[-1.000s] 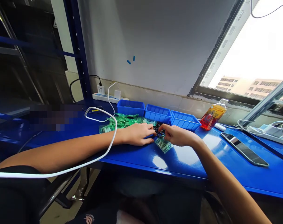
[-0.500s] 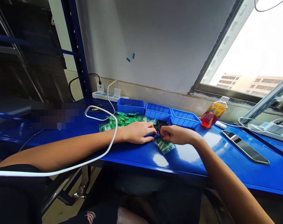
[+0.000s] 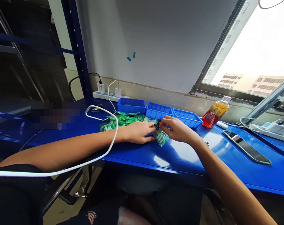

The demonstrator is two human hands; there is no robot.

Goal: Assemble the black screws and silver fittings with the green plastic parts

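The left hand (image 3: 140, 132) rests beside the small bag (image 3: 161, 138), its grip spread; the right hand (image 3: 178, 128) curls at the black pieces (image 3: 157, 125), whether pinching any I can't tell.

Black pieces (image 3: 157, 125) partly behind right grip (image 3: 178, 129)

Tabletop (image 3: 132, 156) along the near edge lies open. Blue bins (image 3: 158, 114) block the back — a white cable (image 3: 62, 171) loops across the left.
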